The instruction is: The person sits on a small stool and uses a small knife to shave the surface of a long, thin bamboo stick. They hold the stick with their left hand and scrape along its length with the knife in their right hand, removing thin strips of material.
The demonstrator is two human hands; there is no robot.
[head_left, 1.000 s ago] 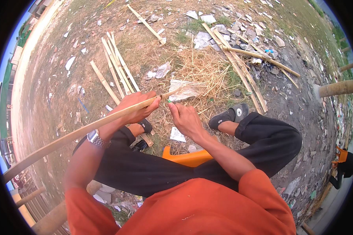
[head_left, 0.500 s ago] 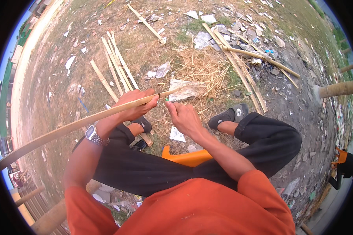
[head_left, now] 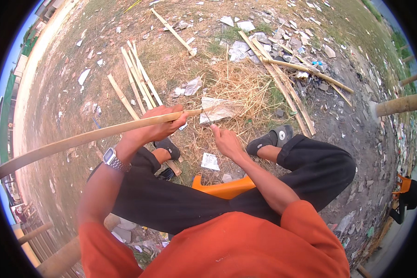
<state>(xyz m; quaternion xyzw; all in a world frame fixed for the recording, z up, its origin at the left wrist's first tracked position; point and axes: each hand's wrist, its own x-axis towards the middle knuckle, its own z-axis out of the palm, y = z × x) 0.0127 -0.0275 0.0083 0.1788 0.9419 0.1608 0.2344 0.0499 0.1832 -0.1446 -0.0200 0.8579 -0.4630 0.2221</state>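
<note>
A long split-bamboo strip point(head_left: 88, 135) runs from the far left, across my left forearm, to its end ahead of me. My left hand point(head_left: 161, 119) is wrapped around it near that end, with a short length showing past the fingers. My right hand point(head_left: 227, 142) is closed just right of and below the strip's end, the thumb pointing forward. From it a thin, dark knife blade point(head_left: 207, 117) reaches up to the bamboo's tip and seems to touch it. The knife's handle is hidden in my fist.
Pale shavings point(head_left: 245, 83) and a flat whitish slab point(head_left: 216, 110) lie ahead. Bamboo strips point(head_left: 136, 76) rest at left, more strips point(head_left: 282, 85) at right among broken rubble. An orange plastic seat point(head_left: 222, 189) shows between my legs. A bamboo pole point(head_left: 400, 105) juts in from the right.
My right hand has moved slightly right and nearer to me, and the blade now shows at the strip's end. More of the strip's end shows past my left hand.
</note>
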